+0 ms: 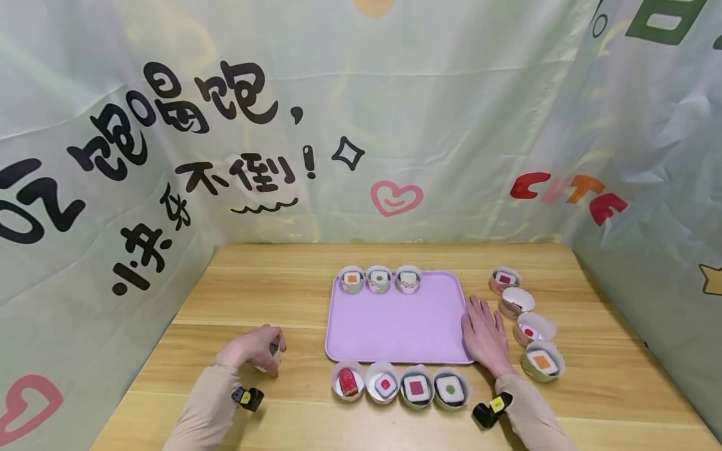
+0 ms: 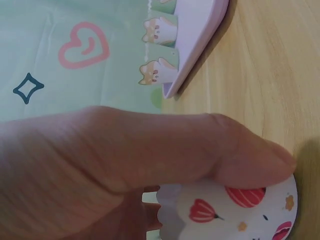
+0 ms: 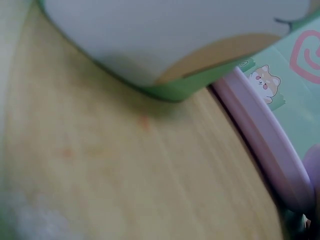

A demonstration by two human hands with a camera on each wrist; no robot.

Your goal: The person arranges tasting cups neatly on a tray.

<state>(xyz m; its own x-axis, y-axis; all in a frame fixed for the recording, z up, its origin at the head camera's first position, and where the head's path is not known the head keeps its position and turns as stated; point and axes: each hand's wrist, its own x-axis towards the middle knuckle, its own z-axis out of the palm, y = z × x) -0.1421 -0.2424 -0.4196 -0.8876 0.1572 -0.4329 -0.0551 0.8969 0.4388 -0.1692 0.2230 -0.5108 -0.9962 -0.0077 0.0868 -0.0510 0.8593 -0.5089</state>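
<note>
My left hand (image 1: 254,349) grips a small paper cup at the left of the table. In the left wrist view, the thumb lies along this white cup (image 2: 232,217) with red flower prints; what is inside it is hidden. To its right lies a lilac tray (image 1: 395,329). Along the tray's back edge stand three paper cups holding toy sushi: one with an orange centre (image 1: 352,279), one with a green centre (image 1: 379,280) and a pale one (image 1: 408,280). My right hand (image 1: 486,335) rests with straight fingers against the tray's right edge, holding nothing.
In front of the tray stands a row of cups, one with a red piece (image 1: 348,381), another with a green-centred piece (image 1: 450,389). Several more cups, including an orange-centred one (image 1: 543,361), line the right side of the wooden table (image 1: 293,413). A printed cloth (image 1: 451,125) hangs behind.
</note>
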